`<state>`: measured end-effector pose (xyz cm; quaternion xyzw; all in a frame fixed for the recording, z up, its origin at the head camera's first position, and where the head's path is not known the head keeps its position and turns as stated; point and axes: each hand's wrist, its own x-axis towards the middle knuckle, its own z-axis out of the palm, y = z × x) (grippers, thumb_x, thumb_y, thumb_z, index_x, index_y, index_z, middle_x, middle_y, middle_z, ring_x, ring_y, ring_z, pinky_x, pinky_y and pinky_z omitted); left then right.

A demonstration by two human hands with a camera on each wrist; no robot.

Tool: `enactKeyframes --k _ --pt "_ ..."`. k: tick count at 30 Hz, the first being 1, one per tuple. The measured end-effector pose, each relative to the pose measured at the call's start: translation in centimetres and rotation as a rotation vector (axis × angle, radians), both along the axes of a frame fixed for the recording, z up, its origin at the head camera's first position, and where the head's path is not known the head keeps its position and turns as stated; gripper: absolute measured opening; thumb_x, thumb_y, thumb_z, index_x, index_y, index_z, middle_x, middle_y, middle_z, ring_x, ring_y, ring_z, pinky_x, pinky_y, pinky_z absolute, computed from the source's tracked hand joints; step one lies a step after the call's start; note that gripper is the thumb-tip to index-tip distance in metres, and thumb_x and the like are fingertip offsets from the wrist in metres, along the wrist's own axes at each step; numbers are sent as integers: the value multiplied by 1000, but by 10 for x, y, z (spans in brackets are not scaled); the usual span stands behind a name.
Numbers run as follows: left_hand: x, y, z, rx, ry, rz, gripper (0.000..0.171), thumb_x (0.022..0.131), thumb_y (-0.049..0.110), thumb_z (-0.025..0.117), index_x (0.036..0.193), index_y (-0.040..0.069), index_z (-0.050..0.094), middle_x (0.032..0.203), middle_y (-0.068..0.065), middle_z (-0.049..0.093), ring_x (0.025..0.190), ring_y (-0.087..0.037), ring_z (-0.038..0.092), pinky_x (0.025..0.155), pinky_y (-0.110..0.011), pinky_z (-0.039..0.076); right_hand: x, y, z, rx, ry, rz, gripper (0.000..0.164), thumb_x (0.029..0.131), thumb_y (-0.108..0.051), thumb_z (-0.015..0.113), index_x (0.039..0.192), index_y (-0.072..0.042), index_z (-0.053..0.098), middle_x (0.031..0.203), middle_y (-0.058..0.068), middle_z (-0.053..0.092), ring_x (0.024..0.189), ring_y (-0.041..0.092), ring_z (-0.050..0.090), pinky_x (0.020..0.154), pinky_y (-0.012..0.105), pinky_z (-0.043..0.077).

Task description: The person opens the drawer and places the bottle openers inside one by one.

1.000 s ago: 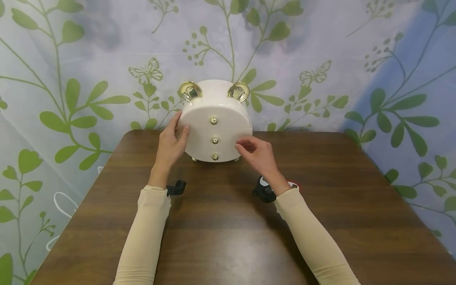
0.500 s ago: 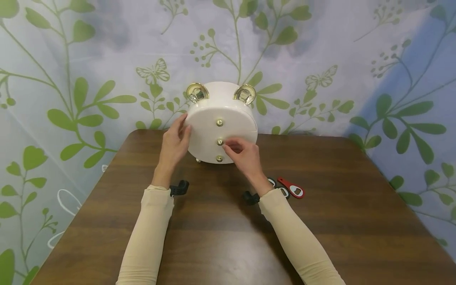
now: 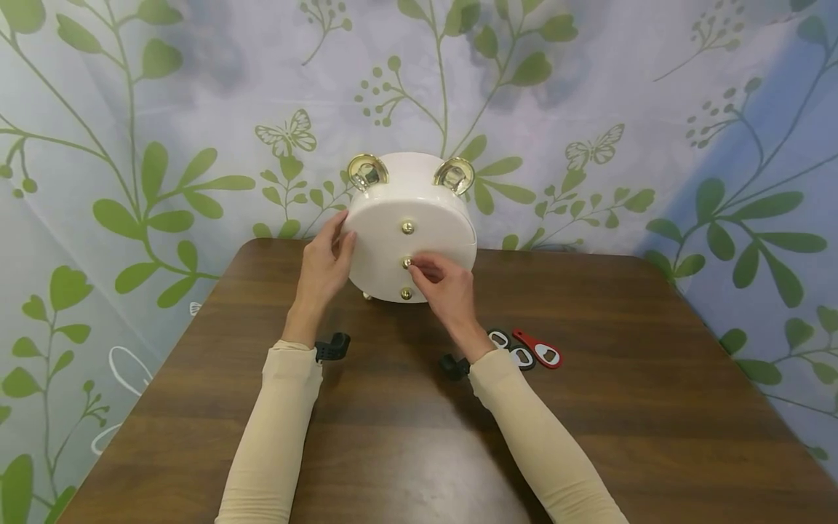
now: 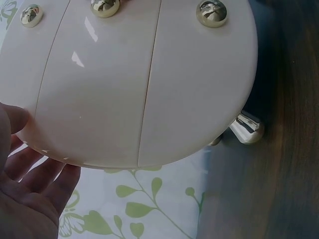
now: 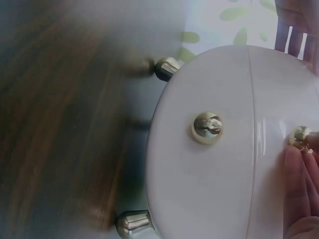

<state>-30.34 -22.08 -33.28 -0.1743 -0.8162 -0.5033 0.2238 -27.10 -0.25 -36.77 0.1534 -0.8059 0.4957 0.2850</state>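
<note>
A round white drawer box (image 3: 373, 251) with gold ears and short gold feet stands at the back of the table. Its front has three gold knobs, and seams between the drawers show in the left wrist view. My left hand (image 3: 321, 262) holds the box's left side, thumb at the front face and fingers round the edge. With thumb and fingertips, my right hand (image 3: 448, 287) pinches the middle knob (image 5: 301, 134), partly covering it. The bottom knob (image 5: 207, 127) and the top knob (image 3: 407, 227) are untouched. The drawers look closed.
Several bottle openers lie on the brown wooden table (image 3: 393, 407) near my right wrist: a red one (image 3: 546, 354) and dark ones (image 3: 521, 357), partly behind the sleeve. A leaf-patterned curtain (image 3: 216, 109) hangs close behind the box.
My right hand has moved left from the box's right side to the middle knob and now pinches it. My left hand stays on the box. The view has shifted slightly.
</note>
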Motion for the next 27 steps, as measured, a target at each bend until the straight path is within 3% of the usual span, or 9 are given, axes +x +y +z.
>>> enactKeyframes --k 9,17,27 --pt "-1 -1 1 2 13 2 43 99 22 53 141 11 48 140 -11 53 129 -19 51 101 -32 47 -2 -7 -3 10 88 0 19 82 -11 77 100 -7 74 96 5 71 85 14 72 72 21 57" --pt "-1 -1 4 -9 18 6 42 99 21 54 140 11 49 139 -11 54 128 -20 52 99 -32 48 -6 -18 -7 90 197 -102 20 80 -14 79 97 -7 72 94 3 66 81 12 71 72 18 56" --pt "-2 -2 3 6 -18 -6 43 100 26 52 141 13 49 140 -10 53 129 -17 51 100 -31 48 -7 -20 -6 195 218 -194 17 80 -17 79 93 -9 71 92 1 65 81 10 69 74 21 56"
